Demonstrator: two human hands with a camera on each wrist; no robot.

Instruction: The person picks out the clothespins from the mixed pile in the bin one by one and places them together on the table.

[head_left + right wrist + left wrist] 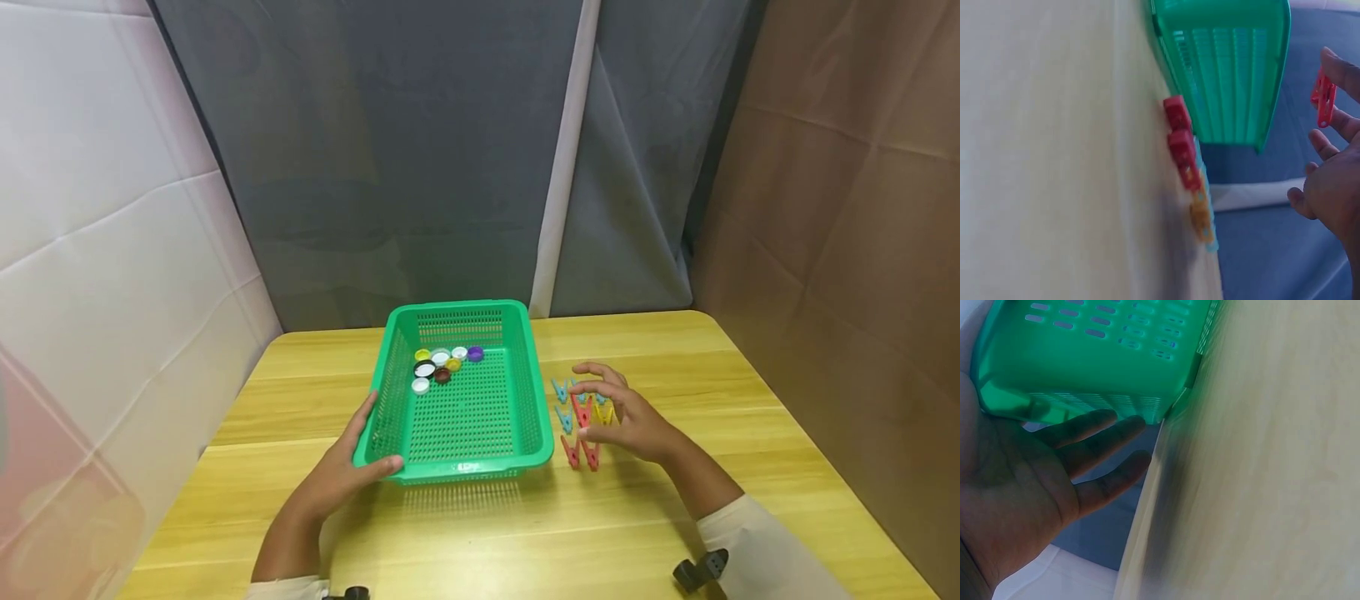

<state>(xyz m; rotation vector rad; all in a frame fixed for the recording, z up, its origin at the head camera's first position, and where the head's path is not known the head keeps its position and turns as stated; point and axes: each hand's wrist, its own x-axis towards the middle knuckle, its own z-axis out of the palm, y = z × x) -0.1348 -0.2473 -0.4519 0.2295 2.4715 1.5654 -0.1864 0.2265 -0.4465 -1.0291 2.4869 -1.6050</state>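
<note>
A green plastic basket sits on the table, with several bottle caps in its far left part. My left hand holds the basket's near left corner, thumb over the front rim; in the left wrist view three fingers of the left hand reach out straight beside its wall. To the right of the basket, my right hand pinches a red clothespin between thumb and fingertip, raised above the table. Under and around that hand lie red clothespins, blue clothespins and a yellow clothespin.
The wooden table carries the basket and clothespins. A grey curtain hangs along its far edge, a white sheet on the left and a brown sheet on the right.
</note>
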